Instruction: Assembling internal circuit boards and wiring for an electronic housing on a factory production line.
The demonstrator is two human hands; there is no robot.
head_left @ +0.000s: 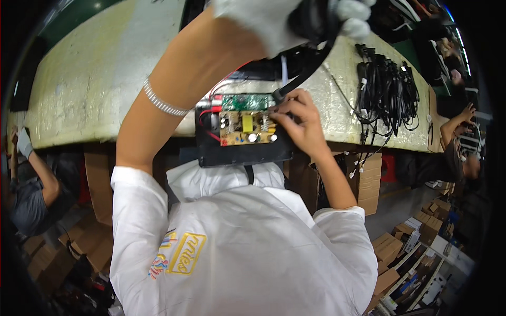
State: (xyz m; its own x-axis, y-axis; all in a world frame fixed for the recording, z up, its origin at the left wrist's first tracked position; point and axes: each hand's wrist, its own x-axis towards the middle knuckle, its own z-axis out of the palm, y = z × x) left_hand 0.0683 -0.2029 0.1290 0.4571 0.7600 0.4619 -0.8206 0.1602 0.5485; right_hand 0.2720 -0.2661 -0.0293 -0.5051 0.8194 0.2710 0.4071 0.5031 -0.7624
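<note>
A black flat housing (242, 156) sits at the table's near edge, bearing a brown circuit board (234, 138) with a yellow transformer (247, 124). A narrow green circuit board (242, 101) lies along its far side. Red wires (208, 119) run at the boards' left end. My left hand (269, 23), in a white glove, is raised high and wrapped round a black object (312, 21) whose kind I cannot make out. From it a thick black cord-like piece (311, 71) curves down to the boards' right end. There my bare right hand (301, 118) pinches closed; its fingertips hide what they hold.
A pile of black cables (387, 89) with white connectors lies on the table (89, 84) at the right, some hanging over the edge. Cardboard boxes (369, 181) stand below the table. People work at the left (34, 184) and right (427, 163).
</note>
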